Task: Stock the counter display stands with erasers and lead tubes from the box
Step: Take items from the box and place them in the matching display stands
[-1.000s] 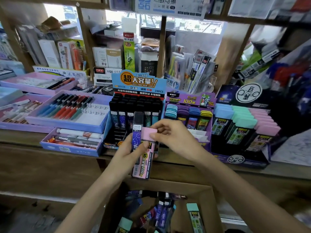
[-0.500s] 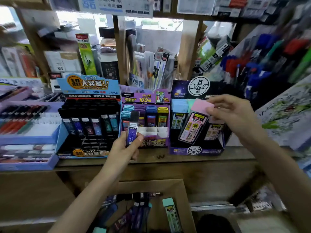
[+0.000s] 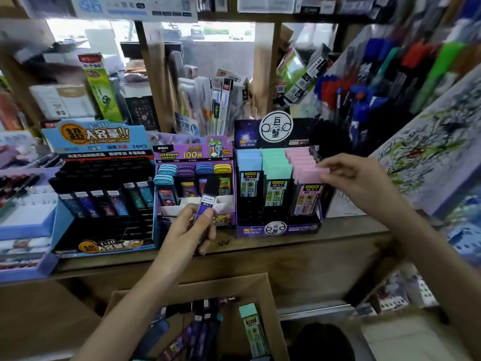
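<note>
The long brown wooden desk point(image 3: 325, 251) carries three stands, and I place everything by the dark purple cardboard stand with the round white emblem point(image 3: 302, 227). Below it and to its left, under the desk edge, the open brown cardboard box point(image 3: 268, 295) holds more loose stock, among it a teal-capped flat case point(image 3: 252, 324). Touching the emblem stand's left side is the smaller purple cardboard stand point(image 3: 192, 152), and beyond that the wide blue cardboard stand of black tubes point(image 3: 99, 136). My right hand point(image 3: 356, 178) is at the emblem stand's right column, fingertips pinching the top corner of a pink-capped flat case point(image 3: 308, 194) that stands in the front slot of the pink row. My left hand point(image 3: 186, 230) is left of the emblem stand, in front of the purple one, fingers and thumb curled round a slim dark lead tube with a white label point(image 3: 208, 196), held upright. I cannot tell whether the pink case is fully seated; if I let go too soon, I judge it could tip forward out of the slot. A careless pull back might also drag the neighbouring pink caps askew. My eyes are on the right, so the dark tube could slip from my left hand.
</note>
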The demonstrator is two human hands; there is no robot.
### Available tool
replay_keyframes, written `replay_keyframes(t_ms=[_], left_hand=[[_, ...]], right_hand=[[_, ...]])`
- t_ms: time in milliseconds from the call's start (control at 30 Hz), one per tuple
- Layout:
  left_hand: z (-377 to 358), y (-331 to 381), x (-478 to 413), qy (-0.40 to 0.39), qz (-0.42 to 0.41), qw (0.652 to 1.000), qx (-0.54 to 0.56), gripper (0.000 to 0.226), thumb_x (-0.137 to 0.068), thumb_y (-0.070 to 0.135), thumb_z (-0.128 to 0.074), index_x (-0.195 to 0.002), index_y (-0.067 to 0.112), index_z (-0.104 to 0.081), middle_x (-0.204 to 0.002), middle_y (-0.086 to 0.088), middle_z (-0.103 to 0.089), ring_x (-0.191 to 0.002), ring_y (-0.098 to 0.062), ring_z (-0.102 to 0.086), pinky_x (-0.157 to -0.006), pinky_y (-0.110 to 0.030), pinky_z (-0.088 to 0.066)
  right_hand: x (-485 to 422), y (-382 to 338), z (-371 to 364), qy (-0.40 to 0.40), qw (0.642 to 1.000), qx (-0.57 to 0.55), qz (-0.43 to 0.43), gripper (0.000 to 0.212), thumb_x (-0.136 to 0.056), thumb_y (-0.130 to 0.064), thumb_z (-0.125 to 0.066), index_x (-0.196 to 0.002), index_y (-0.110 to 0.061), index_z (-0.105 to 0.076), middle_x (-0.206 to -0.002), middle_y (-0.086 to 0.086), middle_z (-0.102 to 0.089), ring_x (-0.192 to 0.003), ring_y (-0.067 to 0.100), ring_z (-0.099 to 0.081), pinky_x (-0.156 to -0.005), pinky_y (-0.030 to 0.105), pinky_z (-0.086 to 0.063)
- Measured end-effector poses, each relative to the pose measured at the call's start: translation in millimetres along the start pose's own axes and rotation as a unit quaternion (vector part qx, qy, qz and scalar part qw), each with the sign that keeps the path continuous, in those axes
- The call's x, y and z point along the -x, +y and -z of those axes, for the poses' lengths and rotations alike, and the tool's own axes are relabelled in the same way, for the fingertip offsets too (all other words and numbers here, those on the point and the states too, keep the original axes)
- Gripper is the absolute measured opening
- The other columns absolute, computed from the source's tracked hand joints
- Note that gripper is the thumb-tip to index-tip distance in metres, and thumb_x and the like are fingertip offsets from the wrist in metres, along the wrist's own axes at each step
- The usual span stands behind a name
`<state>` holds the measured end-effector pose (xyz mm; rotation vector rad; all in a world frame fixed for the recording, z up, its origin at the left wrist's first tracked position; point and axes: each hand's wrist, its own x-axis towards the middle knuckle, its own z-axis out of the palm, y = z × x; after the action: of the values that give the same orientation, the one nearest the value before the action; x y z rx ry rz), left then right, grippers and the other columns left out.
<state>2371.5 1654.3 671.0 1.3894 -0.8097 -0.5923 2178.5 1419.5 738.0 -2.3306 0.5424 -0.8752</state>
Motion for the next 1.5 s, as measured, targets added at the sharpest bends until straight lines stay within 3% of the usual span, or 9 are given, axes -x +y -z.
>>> replay_keyframes(t_ms=[233,333,700,867,933,1033,1167,1333,1500], left_hand=[[-9.7,0.6,-0.1,0.007,0.001,1.0,-0.012,0.019,-0.091,0.027,-0.048,-0.087,0.009,-0.051,-0.064,0.006,-0.059,-0.05,-0.01,-0.049,-0.047,-0.019,-0.042],[-12.9,-0.9,0.3,0.01,0.006,1.0,-0.024,0.016,-0.095,0.021,-0.047,-0.087,0.008,-0.053,-0.066,0.008,-0.06,-0.057,-0.009,-0.053,-0.05,-0.02,-0.045],[-27.9,7.3,3.2,0.005,0.006,1.0,-0.017,0.015,-0.094,0.02,-0.049,-0.087,0.01,-0.056,-0.07,0.008,-0.06,-0.064,-0.007,-0.054,-0.056,-0.017,-0.045],[-30.4,11.9,5.8,-0.002,-0.01,1.0,-0.016,0.016,-0.094,0.021,-0.049,-0.085,0.011,-0.056,-0.069,0.009,-0.06,-0.065,-0.005,-0.054,-0.057,-0.017,-0.044],[-28.4,13.1,7.9,-0.003,-0.023,0.999,-0.026,0.015,-0.094,0.022,-0.05,-0.085,0.013,-0.057,-0.066,0.013,-0.059,-0.065,-0.002,-0.055,-0.058,-0.014,-0.044],[-19.0,13.2,10.9,0.0,-0.039,0.999,-0.033,0.012,-0.094,0.023,-0.051,-0.088,0.016,-0.059,-0.069,0.018,-0.061,-0.07,0.003,-0.057,-0.063,-0.009,-0.045],[7.2,16.3,15.2,0.006,-0.059,0.996,-0.061,0.011,-0.091,0.029,-0.051,-0.09,0.024,-0.06,-0.077,0.021,-0.063,-0.077,0.007,-0.057,-0.068,-0.007,-0.044],[65.2,14.9,23.7,0.039,-0.083,0.979,-0.184,0.022,-0.082,0.044,-0.053,-0.099,0.031,-0.058,-0.092,0.009,-0.063,-0.085,-0.002,-0.059,-0.07,-0.014,-0.047],[141.5,-0.4,32.7,0.066,-0.082,0.895,-0.434,0.046,-0.076,0.056,-0.052,-0.111,0.027,-0.055,-0.105,0.017,-0.049,-0.1,0.001,-0.051,-0.081,-0.018,-0.044]], right_hand=[[3.3,9.5,-8.1,0.011,1.0,0.002,-0.03,0.018,-0.085,-0.007,-0.066,-0.095,-0.019,-0.058,-0.084,-0.007,-0.059,-0.078,0.003,-0.058,-0.07,0.012,-0.048],[8.8,11.5,-19.4,0.041,0.994,0.1,-0.009,0.011,-0.086,-0.012,-0.065,-0.096,-0.013,-0.061,-0.081,-0.007,-0.059,-0.074,0.008,-0.057,-0.064,0.007,-0.041],[14.0,-5.5,-23.9,0.083,0.958,0.259,0.088,0.022,-0.085,-0.008,-0.066,-0.105,0.0,-0.063,-0.106,0.015,-0.053,-0.097,0.029,-0.053,-0.076,0.035,-0.048],[20.1,-52.4,-56.7,-0.01,0.999,-0.033,0.009,0.011,-0.089,-0.021,-0.061,-0.099,-0.023,-0.062,-0.093,-0.01,-0.06,-0.086,0.004,-0.057,-0.076,0.019,-0.045],[19.4,-71.2,-77.8,-0.088,0.985,-0.138,-0.051,0.007,-0.089,-0.028,-0.06,-0.095,-0.03,-0.059,-0.09,-0.013,-0.062,-0.085,0.001,-0.06,-0.076,0.019,-0.049],[15.4,-91.4,-104.0,-0.09,0.959,-0.257,-0.08,0.005,-0.091,-0.02,-0.058,-0.088,-0.023,-0.061,-0.084,-0.006,-0.065,-0.078,0.002,-0.063,-0.068,0.015,-0.051],[6.3,-107.6,-126.9,-0.094,0.953,-0.275,-0.09,0.006,-0.091,-0.018,-0.059,-0.09,-0.013,-0.062,-0.086,0.009,-0.067,-0.08,0.018,-0.066,-0.071,0.029,-0.056],[-16.1,-130.1,-153.9,-0.092,0.95,-0.293,-0.056,0.01,-0.089,-0.015,-0.061,-0.08,-0.017,-0.06,-0.073,0.0,-0.067,-0.071,0.01,-0.066,-0.06,0.02,-0.052],[-47.0,-155.8,-183.9,-0.066,0.965,-0.253,-0.013,0.018,-0.089,-0.014,-0.062,-0.076,-0.025,-0.057,-0.072,-0.005,-0.063,-0.076,0.017,-0.067,-0.062,0.026,-0.055]])
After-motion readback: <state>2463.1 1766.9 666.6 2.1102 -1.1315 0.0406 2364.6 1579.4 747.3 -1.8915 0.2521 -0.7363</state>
